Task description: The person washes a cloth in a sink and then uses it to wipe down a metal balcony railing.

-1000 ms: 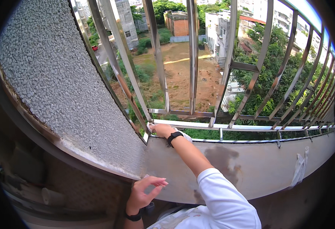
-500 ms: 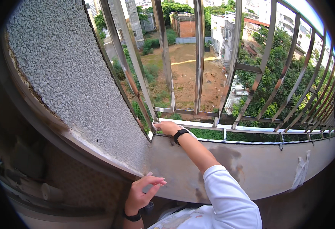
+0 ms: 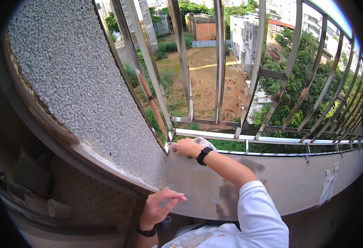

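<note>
Cloth (image 3: 205, 143): where is it, and what holds it?

Far left corner of the ledge (image 3: 295, 175), where the pebbled wall (image 3: 74, 74) meets the foot of the railing (image 3: 220, 62). Bunched under the right hand (image 3: 186, 147), whose fingers are gathered onto it; pale folds show at the fingertips and behind the knuckles.

And the left hand (image 3: 158, 204)?

By the near left corner of the ledge. Fingers loosely curled, a gap at the thumb, nothing seen in them. Contact with the ledge: cannot tell.

Step in hand?

Judged to be wiping, worked into the tight corner at the bottom of the railing. Direction of stroke not readable.

What would the next move call for?

My estimate: firm fingertip pressure through the cloth, then a run along the far edge, threading round the bar feet without snagging the folds.

Counts, please.

Cloth, one. Hands, two. Wristbands, two: left wristband (image 3: 147, 231), right wristband (image 3: 204, 156). Pale strip (image 3: 327, 186) draped over the near edge, toward the right end: one. Railing bars: they crowd together at right, no reliable count. Dark patches (image 3: 229, 194) on the ledge: forearm in the way, total uncertain.
</note>
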Action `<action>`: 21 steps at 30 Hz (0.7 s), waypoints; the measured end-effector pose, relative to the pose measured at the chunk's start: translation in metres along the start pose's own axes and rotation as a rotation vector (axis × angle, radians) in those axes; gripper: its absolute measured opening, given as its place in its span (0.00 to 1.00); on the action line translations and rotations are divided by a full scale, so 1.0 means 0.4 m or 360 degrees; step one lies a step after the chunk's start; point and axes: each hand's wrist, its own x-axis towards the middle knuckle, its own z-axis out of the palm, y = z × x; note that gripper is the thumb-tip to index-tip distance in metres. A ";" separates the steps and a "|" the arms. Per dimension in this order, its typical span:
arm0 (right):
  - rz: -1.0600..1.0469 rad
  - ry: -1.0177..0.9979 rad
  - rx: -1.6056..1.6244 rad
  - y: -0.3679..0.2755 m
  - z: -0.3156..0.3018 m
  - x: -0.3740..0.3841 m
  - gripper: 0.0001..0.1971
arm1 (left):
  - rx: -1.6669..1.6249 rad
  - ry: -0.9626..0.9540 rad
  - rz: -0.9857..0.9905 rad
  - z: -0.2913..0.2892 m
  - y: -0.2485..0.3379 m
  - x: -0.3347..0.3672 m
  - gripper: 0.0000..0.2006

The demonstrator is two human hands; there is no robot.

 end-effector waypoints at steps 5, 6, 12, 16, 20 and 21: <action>0.0164 -0.0039 -0.0339 -0.062 0.046 0.066 0.08 | -0.0012 -0.0008 -0.0026 0.000 -0.011 -0.013 0.06; 0.0212 0.0009 -0.0374 -0.068 0.057 0.084 0.08 | 0.0025 -0.0004 -0.0039 -0.002 -0.017 -0.021 0.06; 0.0220 0.0120 -0.0438 -0.068 0.057 0.098 0.09 | 0.0031 0.0016 -0.0046 0.012 0.005 -0.034 0.06; 0.0154 0.0166 -0.0397 -0.057 0.045 0.061 0.07 | 0.0112 -0.0030 -0.0051 0.024 0.018 -0.044 0.06; 0.0096 0.0082 -0.0448 -0.045 0.019 0.026 0.07 | 0.0076 -0.0011 -0.0065 0.026 0.020 -0.060 0.06; 0.0070 0.0066 -0.0465 -0.038 0.017 0.021 0.07 | 0.0069 0.0001 -0.0062 0.026 0.020 -0.063 0.06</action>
